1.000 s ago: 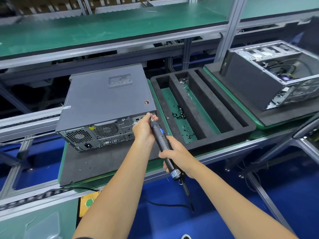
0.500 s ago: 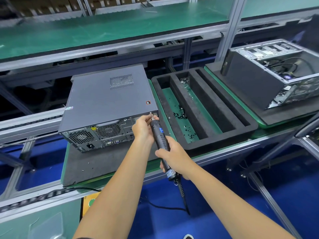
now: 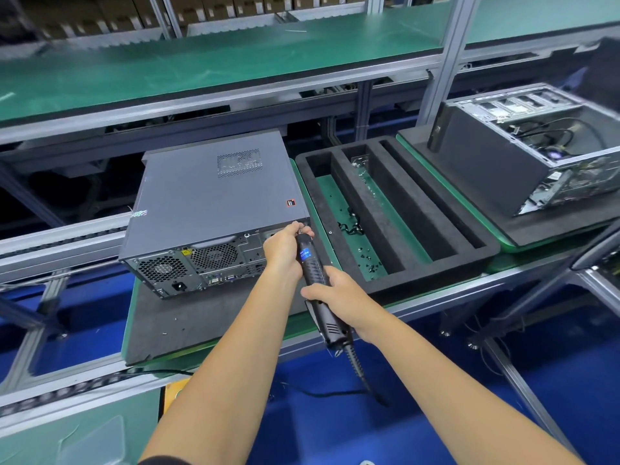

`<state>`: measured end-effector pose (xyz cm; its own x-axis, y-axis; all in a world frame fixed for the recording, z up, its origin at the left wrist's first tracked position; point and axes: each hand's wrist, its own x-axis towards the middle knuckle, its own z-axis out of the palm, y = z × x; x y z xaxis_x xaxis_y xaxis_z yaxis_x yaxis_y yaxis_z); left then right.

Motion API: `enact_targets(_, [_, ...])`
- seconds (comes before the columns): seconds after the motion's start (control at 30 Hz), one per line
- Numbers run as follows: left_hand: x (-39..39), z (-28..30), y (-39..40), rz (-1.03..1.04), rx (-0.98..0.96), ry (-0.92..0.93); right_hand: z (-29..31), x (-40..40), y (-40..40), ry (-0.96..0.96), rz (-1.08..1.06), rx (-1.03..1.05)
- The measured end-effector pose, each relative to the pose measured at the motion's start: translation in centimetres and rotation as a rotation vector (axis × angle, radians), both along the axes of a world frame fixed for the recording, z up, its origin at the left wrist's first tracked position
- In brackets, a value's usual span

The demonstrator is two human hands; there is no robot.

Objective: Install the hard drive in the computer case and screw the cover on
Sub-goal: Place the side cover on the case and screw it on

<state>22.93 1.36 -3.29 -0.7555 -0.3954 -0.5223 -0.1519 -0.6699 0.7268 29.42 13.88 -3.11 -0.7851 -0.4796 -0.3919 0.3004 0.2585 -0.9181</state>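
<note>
A grey computer case (image 3: 208,199) lies on its side on a dark foam pad (image 3: 188,323), its cover on top and its rear panel facing me. My right hand (image 3: 339,297) grips the body of a black electric screwdriver (image 3: 313,266). Its tip sits at the upper right corner of the rear panel. My left hand (image 3: 283,250) pinches the tool near its tip, against the case corner. The screw itself is hidden by my fingers. The hard drive is not visible.
A black foam tray (image 3: 432,209) with long slots and several small screws (image 3: 367,260) lies right of the case. A second, open computer case (image 3: 530,156) stands on a pad at far right. A green conveyor shelf (image 3: 235,62) runs behind. The screwdriver cable (image 3: 362,374) hangs below the bench.
The view has shifted slightly. Both hands stay on the screwdriver, with its tip held at the same rear corner of the case.
</note>
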Motion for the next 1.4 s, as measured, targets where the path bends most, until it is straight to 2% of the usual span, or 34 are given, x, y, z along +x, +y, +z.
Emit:
enact_targets(0.2, [-0.3,0.0,1.1,0.007,-0.021,-0.021,0.6,0.2,1.4,-0.180,0.024,-0.040])
enact_targets(0.33, [-0.5,0.3,2.6,-0.096,0.023,0.004,1.0,0.1,2.7,-0.147,-0.002,-0.022])
enact_targets(0.47, [-1.6,1.6,4.1,-0.226,0.174,0.032,1.8,-1.0,4.4,-0.078,-0.041,-0.029])
enact_targets(0.63, [-4.6,1.8,7.0,-0.135,-0.022,-0.010,1.8,-3.5,6.6,-0.051,-0.042,0.082])
enact_targets(0.77, [-8.8,0.4,8.7,-0.130,-0.050,0.009,0.6,-7.8,8.6,0.018,-0.011,0.164])
enact_targets(0.8, [-9.9,-0.3,8.7,-0.152,-0.147,-0.020,0.1,-9.1,9.1,0.011,-0.021,0.161])
enact_targets(0.9, [-12.3,-3.4,7.2,-0.273,-0.799,-0.213,-1.2,-13.0,10.7,-0.043,-0.025,0.141])
enact_targets(0.97, [-12.9,-5.6,6.1,-0.342,-1.127,-0.327,-2.1,-15.5,11.4,-0.068,-0.011,0.141])
enact_targets(1.13, [-13.7,-9.1,5.3,-0.451,-1.352,-0.510,-3.3,-19.7,11.2,-0.104,0.064,0.140])
enact_targets(1.4, [-15.4,-10.0,5.2,-0.536,-1.608,-0.524,-4.7,-22.5,9.1,-0.126,0.123,0.120])
